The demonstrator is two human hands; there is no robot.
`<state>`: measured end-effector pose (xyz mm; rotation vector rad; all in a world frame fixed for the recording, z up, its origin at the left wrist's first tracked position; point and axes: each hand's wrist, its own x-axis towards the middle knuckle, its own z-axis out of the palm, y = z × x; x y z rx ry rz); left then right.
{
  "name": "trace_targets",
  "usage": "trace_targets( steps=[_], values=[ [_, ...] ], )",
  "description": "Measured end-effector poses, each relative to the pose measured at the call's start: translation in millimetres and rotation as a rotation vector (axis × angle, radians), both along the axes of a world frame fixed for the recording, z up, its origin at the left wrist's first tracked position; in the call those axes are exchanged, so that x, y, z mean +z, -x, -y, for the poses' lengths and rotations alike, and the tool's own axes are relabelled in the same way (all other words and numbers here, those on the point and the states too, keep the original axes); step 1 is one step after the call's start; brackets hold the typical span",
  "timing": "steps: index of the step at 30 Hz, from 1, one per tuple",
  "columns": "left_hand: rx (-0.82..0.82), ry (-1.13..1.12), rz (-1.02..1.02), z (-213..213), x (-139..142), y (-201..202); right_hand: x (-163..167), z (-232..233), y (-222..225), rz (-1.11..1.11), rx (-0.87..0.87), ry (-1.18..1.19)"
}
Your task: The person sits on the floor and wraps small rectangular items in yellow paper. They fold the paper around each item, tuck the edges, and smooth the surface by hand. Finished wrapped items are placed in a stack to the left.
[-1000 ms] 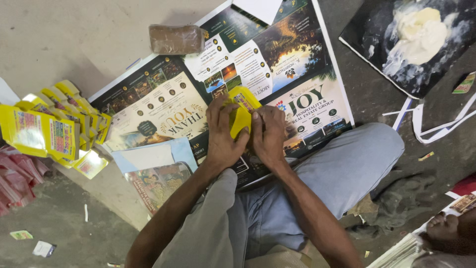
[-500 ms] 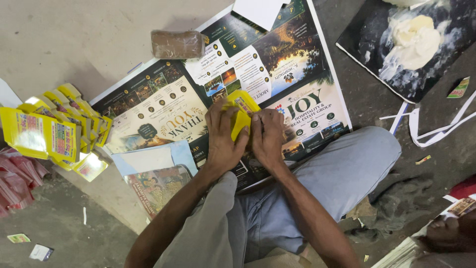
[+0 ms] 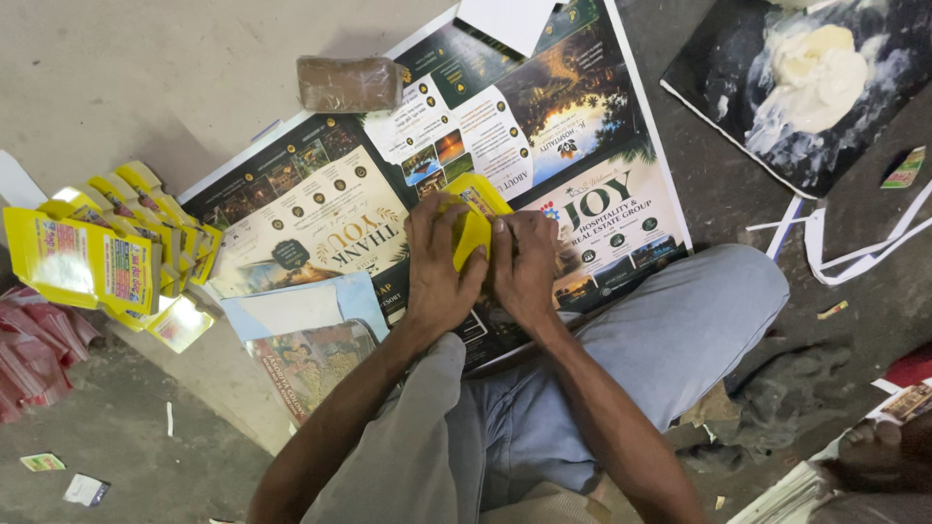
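A: Hands status?

B: Left hand (image 3: 439,264) and right hand (image 3: 524,267) are both closed on one small yellow carton (image 3: 473,215). It is pinched between them, fingers wrapped over its sides, thumbs pressed on the near face. Only the upper end is seen above the fingers.

A: Location of the carton?

B: Held just above a large glossy printed poster (image 3: 320,209) spread on the floor (image 3: 126,78), in front of the knees.

A: Surroundings?

B: A row of finished yellow cartons (image 3: 107,254) is stacked well to the left, at the poster's edge. Red packets (image 3: 34,354) are seen beyond them. A brown block (image 3: 349,84) rests on the poster's top edge. A dark sheet with a white paste blob (image 3: 811,68) lies well apart at upper right. White paper strips (image 3: 845,247) are scattered nearby. Another person's hand (image 3: 879,446) is seen at lower right.

A: Risks?

B: The carton walls could be crushed or creased if too much thumb pressure is applied, judged from the tight grip. A flap could be misfolded, since the lower part is hidden under the fingers. Paste could be smeared on the carton if carried on the fingers; not confirmed from this view.
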<state>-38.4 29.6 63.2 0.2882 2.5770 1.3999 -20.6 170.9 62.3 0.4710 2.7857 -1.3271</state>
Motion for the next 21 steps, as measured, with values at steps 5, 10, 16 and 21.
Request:
trace_targets(
  steps=[5, 10, 16, 21],
  values=[
    [0.015, -0.001, 0.021, -0.2, -1.9, 0.3, -0.3, -0.1, -0.1, 0.027, -0.021, 0.036],
    [-0.004, -0.032, -0.039, 0.2, 0.4, 3.3, 1.1, -0.4, 0.4, -0.098, 0.029, -0.029],
    [-0.009, -0.014, -0.071, 1.8, 4.2, 6.4, 2.5, -0.6, 0.0, -0.008, -0.003, -0.011],
    [-0.003, -0.084, 0.024, 1.9, 2.5, 6.6, 1.6, -0.1, 0.7, 0.030, 0.016, 0.014]
  ],
)
